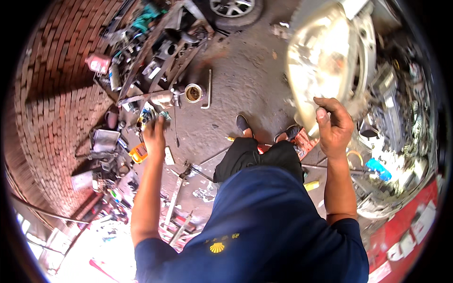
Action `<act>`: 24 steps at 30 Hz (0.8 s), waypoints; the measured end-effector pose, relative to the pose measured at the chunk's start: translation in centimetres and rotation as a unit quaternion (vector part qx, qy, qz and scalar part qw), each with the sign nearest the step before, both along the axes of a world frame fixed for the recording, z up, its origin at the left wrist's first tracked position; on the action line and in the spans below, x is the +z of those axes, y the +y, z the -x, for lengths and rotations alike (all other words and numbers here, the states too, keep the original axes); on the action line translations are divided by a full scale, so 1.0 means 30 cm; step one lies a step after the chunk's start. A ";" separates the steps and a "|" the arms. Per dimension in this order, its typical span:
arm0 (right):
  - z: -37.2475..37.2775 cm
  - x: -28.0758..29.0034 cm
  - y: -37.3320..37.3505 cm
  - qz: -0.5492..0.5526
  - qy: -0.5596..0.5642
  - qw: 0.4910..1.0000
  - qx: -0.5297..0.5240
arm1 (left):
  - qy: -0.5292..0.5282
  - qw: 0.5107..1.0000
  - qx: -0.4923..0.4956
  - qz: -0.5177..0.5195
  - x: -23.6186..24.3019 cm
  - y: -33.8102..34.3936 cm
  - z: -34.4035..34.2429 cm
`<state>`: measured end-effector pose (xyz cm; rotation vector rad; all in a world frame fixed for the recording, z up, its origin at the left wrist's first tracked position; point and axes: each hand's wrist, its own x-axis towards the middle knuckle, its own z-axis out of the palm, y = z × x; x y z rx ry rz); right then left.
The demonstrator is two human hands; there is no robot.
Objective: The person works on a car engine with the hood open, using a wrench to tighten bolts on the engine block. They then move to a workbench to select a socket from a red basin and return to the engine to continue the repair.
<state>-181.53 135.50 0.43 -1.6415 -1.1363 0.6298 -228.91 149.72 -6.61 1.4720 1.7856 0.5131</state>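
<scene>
My left hand (155,134) reaches out over the cluttered floor at the left. Its fingers look closed at a small blue, white and yellow item (146,114); what they grip is too small to make out. My right hand (337,127) is raised in front of a car headlight (318,61), its fingers curled and the thumb near the index fingertip. Anything in that pinch is lost against the bright lens. Whether the hand touches the headlight I cannot tell. An open tin (194,93) with brown contents stands beyond my left hand, a bent metal bar (209,89) beside it.
The car's open engine bay (387,113) lies to the right, with a blue object (379,170) in it. A yellow bottle (138,153), a metal jack-like tool (178,188) and assorted parts crowd the left. A wheel (233,10) and brick wall (52,94) stand further off.
</scene>
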 end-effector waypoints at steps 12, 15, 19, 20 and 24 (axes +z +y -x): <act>0.565 -0.043 0.834 0.044 -0.114 0.948 0.293 | -0.017 0.814 0.410 0.410 -0.561 -1.247 0.868; 0.657 -0.123 1.037 0.043 -0.115 0.940 0.319 | -0.110 0.793 0.473 0.367 -0.546 -1.175 0.721; 0.761 -0.329 1.325 0.101 -0.070 0.927 0.356 | -0.157 0.825 0.447 0.307 -0.503 -0.904 0.524; 0.815 -0.341 1.395 0.164 -0.005 0.916 0.366 | -0.154 0.834 0.444 0.289 -0.504 -0.840 0.482; 0.880 -0.615 1.664 0.153 -0.066 0.875 0.454 | -0.117 0.867 0.401 0.271 -0.455 -0.572 0.355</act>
